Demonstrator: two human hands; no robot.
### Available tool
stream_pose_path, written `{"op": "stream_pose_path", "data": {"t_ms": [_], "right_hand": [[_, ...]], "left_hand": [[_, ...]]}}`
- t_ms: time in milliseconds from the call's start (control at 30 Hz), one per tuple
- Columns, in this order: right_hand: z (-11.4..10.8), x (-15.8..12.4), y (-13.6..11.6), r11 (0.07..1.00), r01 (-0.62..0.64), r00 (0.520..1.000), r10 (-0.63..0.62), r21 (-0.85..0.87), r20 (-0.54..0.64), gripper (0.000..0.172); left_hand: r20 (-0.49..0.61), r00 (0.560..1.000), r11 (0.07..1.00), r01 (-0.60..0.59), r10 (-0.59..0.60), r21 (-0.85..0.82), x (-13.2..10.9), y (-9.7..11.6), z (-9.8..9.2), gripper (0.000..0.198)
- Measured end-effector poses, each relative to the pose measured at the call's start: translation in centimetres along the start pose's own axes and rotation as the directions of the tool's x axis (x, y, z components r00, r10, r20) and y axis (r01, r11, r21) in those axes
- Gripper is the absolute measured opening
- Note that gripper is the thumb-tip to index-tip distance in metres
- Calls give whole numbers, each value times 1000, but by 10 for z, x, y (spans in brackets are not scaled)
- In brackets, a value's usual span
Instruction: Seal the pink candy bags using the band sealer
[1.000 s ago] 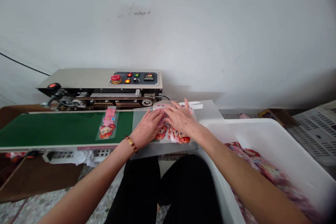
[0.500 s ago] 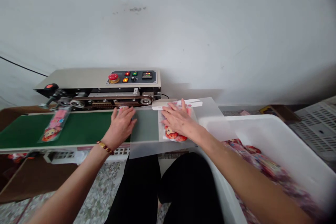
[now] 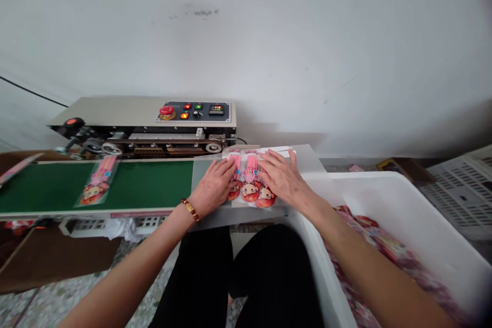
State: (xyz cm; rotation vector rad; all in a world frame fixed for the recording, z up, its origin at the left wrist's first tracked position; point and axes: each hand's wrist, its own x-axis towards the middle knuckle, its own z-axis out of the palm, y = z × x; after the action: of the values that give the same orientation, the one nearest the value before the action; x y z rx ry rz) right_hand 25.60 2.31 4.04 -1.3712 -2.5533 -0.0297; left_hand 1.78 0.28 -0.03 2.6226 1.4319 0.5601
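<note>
Several clear plastic packets (image 3: pixel 250 192) with pink sticks and a red-haired cartoon figure lie side by side on a translucent sheet (image 3: pixel 207 221) at the belt's right end. My left hand (image 3: pixel 215 184) rests on the leftmost of them, its fingers stretched out and lying flat. From the right, my right hand (image 3: pixel 282 177) lies over the other packets with fingers spread, hiding part of them. White strips (image 3: pixel 286 151) sit at the packets' top edge. Farther left, a single packet (image 3: pixel 96 184) lies on the green conveyor belt (image 3: pixel 149 184) of the band sealing machine (image 3: pixel 154 113).
A large white tub (image 3: pixel 384 179) full of similar packets stands at the right. A cardboard box (image 3: pixel 57 256) is below the belt at the left, and a white crate (image 3: pixel 461 189) at the far right. The wall rises behind the machine.
My left hand has moved right, from beside the sealing band onto the packets. A packet now shows at the belt's far left end, and another lies mid-left. More of the packets under my hands shows.
</note>
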Motion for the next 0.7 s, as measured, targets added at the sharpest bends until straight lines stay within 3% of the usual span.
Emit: {"op": "stream_pose_path", "data": {"t_ms": [100,233,433,500,600,700], "right_hand": [[4,4,-9,999,46,999,-46,-5,-4,29],[8,9,-13,997,81,996,-80,-11,29,30],[11,19,-19,995,99,991,-99,3,86,30],[16,25,-26,995,100,991,-101,22,90,31],[23,34,-38,992,120,990,-123,48,66,33],[21,37,-41,990,126,990,-130,70,50,34]], "left_hand": [[10,999,999,-36,36,30,-4,-6,-5,43],[-7,1000,996,15,-14,83,-14,-12,-9,42],[7,994,986,109,-111,123,-44,-49,-25,38],[-43,983,967,181,-177,181,-52,-58,-34,35],[-140,968,955,231,-207,185,-49,-50,-38,32],[-114,988,993,110,-104,53,-27,-20,-28,34]]}}
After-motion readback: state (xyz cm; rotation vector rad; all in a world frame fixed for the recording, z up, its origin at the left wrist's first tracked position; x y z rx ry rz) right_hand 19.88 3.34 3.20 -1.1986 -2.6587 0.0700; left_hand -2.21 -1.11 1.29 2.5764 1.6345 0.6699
